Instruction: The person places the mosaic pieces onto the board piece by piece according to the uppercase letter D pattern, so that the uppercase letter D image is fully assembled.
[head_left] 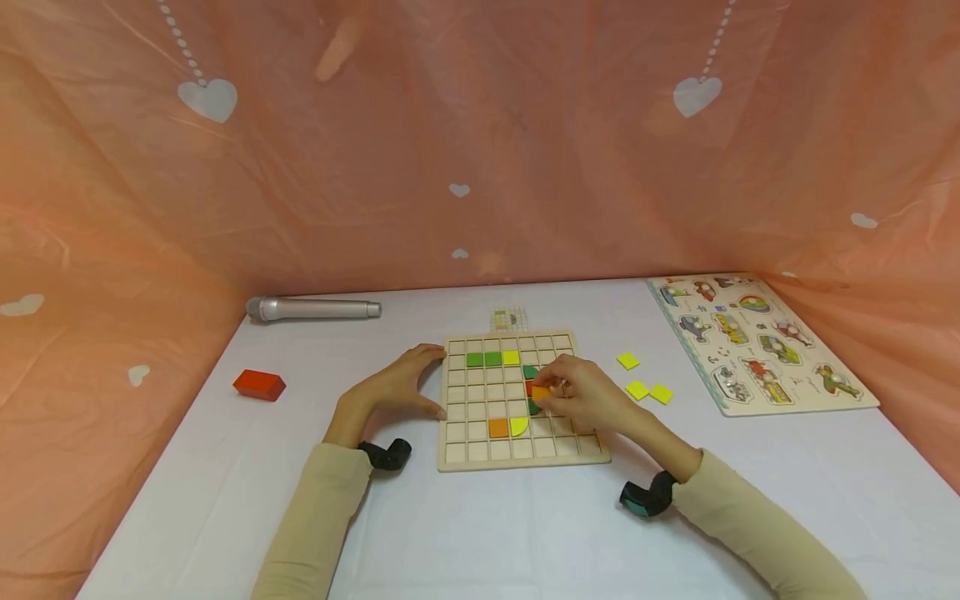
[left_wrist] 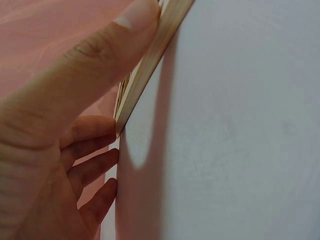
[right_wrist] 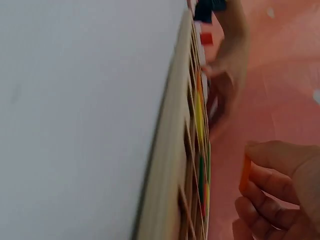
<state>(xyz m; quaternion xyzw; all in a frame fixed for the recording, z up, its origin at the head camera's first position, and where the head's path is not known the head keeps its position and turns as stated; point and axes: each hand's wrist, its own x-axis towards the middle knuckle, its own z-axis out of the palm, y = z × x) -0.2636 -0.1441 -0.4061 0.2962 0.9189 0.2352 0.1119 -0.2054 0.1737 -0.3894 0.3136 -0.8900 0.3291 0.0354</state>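
A wooden grid board lies on the white table. My left hand touches its left edge, thumb and fingers spread apart; the left wrist view shows the thumb on the rim. Over the board, my right hand pinches an orange tile between thumb and fingertips. Two green squares and a yellow square sit in an upper row. Lower down are an orange square and a yellow rounded tile. Green and red tiles are partly hidden by the right hand.
Three loose yellow tiles lie right of the board. Farther right is a picture puzzle board. A small grid card lies behind the grid board. A silver microphone and a red block are on the left.
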